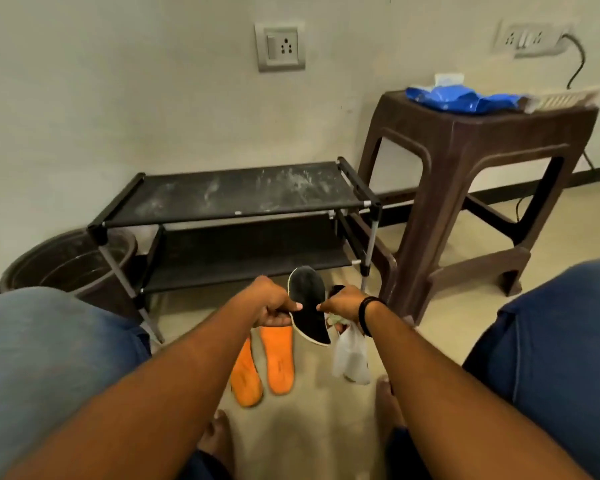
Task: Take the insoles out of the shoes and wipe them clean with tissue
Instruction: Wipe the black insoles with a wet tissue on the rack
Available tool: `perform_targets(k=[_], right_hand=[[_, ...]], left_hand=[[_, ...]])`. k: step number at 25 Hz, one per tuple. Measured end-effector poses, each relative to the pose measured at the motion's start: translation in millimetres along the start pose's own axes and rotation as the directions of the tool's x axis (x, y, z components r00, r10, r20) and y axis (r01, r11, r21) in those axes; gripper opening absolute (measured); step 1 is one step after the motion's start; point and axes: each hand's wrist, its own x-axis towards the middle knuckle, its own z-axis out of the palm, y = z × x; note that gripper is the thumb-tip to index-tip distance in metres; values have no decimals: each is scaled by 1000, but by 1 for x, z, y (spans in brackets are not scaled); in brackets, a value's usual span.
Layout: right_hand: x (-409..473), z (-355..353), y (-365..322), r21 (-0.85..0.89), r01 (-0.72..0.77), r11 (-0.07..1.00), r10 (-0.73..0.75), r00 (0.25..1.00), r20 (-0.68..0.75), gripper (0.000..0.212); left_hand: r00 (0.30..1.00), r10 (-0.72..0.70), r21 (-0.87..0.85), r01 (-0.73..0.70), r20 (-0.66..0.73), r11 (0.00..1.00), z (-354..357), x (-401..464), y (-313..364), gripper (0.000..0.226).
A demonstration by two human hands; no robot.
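Black insole [309,306]: held above the floor between both hands, in front of the shoe rack [236,192].
Left hand [274,303]: grip pinches its left edge.
Right hand [343,303]: grip pinches its right edge, white tissue [350,355] hanging below.
Orange insoles [264,365]: side by side on the floor.

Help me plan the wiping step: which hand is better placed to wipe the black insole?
Probably the right hand: it already holds the white tissue and sits at the black insole edge. The left hand grips the insole's other side, steadying it.
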Motion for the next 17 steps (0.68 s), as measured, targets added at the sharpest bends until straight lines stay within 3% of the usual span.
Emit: perform_targets(k=[4, 9, 11, 14, 17], right_hand=[[23, 22, 23, -147, -61, 987, 72, 995, 68, 12], [66, 45, 54, -259, -142, 955, 154, 988, 26, 4], [79, 52, 69, -236, -150, 960, 144, 989, -40, 19], [99, 59, 89, -191, -171, 967, 146, 979, -140, 15], [112, 63, 93, -79, -201, 976, 184, 966, -182, 32]], left_hand=[[993, -116, -188, 116, 12, 975, 26, 41, -54, 13], [985, -174, -227, 170, 4, 959, 53, 97, -101, 14], [990, -141, -202, 135, -15, 970, 64, 115, -108, 13], [991, -102, -148, 90, -81, 985, 82, 144, -113, 12], [984, -99, -139, 78, -146, 987, 92, 167, -117, 32]])
